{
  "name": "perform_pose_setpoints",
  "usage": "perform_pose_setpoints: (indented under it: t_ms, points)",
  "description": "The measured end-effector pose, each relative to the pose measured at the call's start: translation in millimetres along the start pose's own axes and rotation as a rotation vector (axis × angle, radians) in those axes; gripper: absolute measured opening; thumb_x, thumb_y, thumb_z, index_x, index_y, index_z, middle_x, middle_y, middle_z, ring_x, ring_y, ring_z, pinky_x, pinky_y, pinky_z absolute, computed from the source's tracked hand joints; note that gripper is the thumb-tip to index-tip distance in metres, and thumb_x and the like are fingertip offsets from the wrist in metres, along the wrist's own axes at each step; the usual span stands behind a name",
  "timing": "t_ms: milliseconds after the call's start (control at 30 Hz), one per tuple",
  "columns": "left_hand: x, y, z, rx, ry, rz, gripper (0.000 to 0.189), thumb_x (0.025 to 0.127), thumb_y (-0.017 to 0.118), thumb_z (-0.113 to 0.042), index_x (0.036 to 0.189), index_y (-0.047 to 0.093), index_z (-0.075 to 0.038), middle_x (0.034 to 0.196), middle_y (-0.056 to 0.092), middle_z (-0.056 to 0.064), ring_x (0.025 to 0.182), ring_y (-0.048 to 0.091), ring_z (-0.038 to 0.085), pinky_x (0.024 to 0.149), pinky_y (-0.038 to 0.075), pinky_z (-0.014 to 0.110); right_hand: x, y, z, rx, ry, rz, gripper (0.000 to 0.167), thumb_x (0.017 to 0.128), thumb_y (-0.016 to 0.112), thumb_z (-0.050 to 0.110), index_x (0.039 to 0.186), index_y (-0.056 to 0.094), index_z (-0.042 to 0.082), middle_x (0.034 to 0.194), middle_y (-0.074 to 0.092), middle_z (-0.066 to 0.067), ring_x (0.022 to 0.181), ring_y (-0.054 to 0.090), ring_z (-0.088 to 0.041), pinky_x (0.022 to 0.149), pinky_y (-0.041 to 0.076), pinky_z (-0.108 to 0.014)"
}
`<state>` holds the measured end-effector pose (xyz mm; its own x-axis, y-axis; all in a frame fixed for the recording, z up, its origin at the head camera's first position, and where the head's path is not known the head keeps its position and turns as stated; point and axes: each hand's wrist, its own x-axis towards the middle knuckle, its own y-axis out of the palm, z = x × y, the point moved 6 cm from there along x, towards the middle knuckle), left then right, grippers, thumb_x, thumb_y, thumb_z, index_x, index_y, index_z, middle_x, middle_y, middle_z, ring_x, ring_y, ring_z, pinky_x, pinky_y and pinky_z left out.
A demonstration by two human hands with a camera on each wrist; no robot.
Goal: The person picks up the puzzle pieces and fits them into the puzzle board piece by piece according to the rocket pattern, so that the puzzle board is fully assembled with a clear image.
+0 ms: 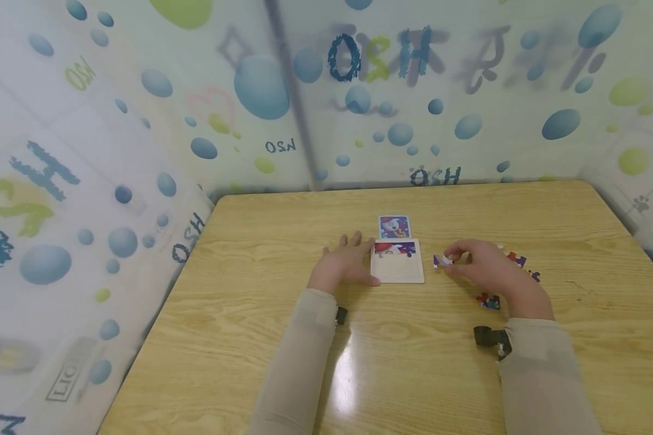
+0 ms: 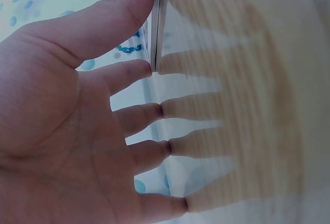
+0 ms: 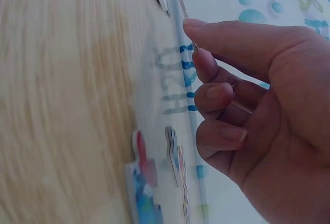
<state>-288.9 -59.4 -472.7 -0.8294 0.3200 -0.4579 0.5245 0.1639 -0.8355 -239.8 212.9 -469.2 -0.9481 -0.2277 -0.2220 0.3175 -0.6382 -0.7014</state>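
Note:
A white puzzle board lies on the table, its top rows filled with red, purple and white pieces. Spread along the board's left side, my left hand touches the edge with thumb and index finger; its other fingertips rest on the tabletop in the left wrist view. To the right of the board, my right hand pinches a purple and white puzzle piece between thumb and index finger. In the right wrist view that piece appears edge-on, off the table, with the other fingers curled.
A small picture card lies just beyond the board. Loose puzzle pieces lie near the right wrist, with more pieces beyond that hand. The wooden table meets bubble-printed walls at the back and left.

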Motion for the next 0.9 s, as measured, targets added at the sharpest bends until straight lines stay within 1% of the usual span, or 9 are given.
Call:
perform_pose_setpoints:
  t_ms: [167, 400, 633, 767, 900]
  points:
    - [-1.4, -1.6, -1.5, -0.001, -0.003, 0.002, 0.102, 0.09, 0.082, -0.053, 0.171, 0.022, -0.036, 0.183, 0.003, 0.002, 0.169, -0.002, 0.037, 0.131, 0.004, 0.075, 2.3, 2, 7, -0.019, -0.011, -0.007, 0.038, 0.104, 0.069, 0.027, 0.135, 0.066, 0.005, 0.121, 0.064, -0.016, 0.088, 0.056, -0.024, 0.063, 0.05, -0.033]
    - [-2.1, -1.3, -0.4, -0.013, -0.001, 0.002, 0.103, 0.089, 0.083, -0.052, 0.171, 0.022, -0.036, 0.183, 0.002, 0.002, 0.169, -0.003, 0.036, 0.131, 0.002, 0.074, 7.4, 9, 16, -0.019, -0.033, -0.004, 0.037, 0.105, 0.068, 0.024, 0.135, 0.066, 0.004, 0.121, 0.065, -0.016, 0.087, 0.056, -0.022, 0.066, 0.049, -0.032]
    - [-1.8, -0.9, 1.3, -0.005, 0.008, -0.006, 0.103, 0.089, 0.082, -0.053, 0.171, 0.022, -0.036, 0.183, 0.003, 0.002, 0.169, -0.002, 0.037, 0.13, 0.003, 0.075, 15.6, 18, 27, -0.047, -0.069, -0.029, 0.032, 0.103, 0.07, 0.023, 0.13, 0.07, 0.005, 0.115, 0.068, -0.012, 0.092, 0.057, -0.023, 0.076, 0.049, -0.032]
    - [-1.6, -0.4, 1.7, -0.007, 0.01, -0.009, 0.104, 0.089, 0.082, -0.053, 0.171, 0.021, -0.036, 0.183, 0.002, 0.002, 0.169, -0.003, 0.037, 0.13, 0.002, 0.075, 20.7, 25, 35, -0.046, -0.08, -0.034, 0.032, 0.103, 0.07, 0.024, 0.129, 0.069, 0.006, 0.116, 0.068, -0.012, 0.097, 0.058, -0.025, 0.084, 0.051, -0.037]
    - [-0.8, 0.4, 1.4, -0.002, 0.013, -0.011, 0.103, 0.089, 0.082, -0.055, 0.171, 0.022, -0.036, 0.183, 0.002, 0.002, 0.169, -0.003, 0.037, 0.131, 0.001, 0.075, 25.6, 30, 43, -0.067, -0.104, -0.036, 0.031, 0.104, 0.068, 0.022, 0.13, 0.069, 0.005, 0.118, 0.07, -0.012, 0.099, 0.059, -0.026, 0.088, 0.052, -0.04]
